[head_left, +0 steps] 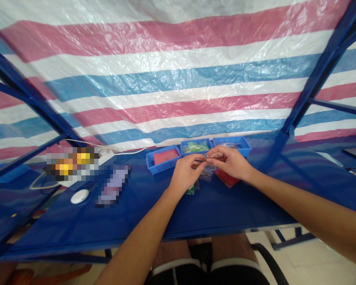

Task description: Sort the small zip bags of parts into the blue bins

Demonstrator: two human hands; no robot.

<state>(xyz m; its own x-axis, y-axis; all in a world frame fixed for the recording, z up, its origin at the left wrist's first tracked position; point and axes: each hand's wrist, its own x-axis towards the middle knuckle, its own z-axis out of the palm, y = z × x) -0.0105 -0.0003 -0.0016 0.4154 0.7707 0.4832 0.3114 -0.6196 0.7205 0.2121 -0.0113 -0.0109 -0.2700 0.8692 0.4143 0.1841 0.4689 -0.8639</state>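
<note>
My left hand [185,169] and my right hand [230,161] meet above the blue table, fingertips pinched together around something small and shiny that I cannot make out. Beneath them lie several clear plastic packets [207,175], partly hidden by the fingers. A red packet [228,180] rests below my right hand, and a green packet [191,190] sticks out beside my left wrist. Just behind the hands stand a blue bin [166,168] with red contents, a middle blue bin [184,152] with green packets, and a right blue bin [246,151] whose pale contents are partly covered.
On the left are a white round disc [80,196], a pixelated flat object [114,186], and a white cable [37,187] near a blurred-out item. Blue metal posts [310,85] frame the table [225,213]. A striped plastic sheet [178,79] hangs behind.
</note>
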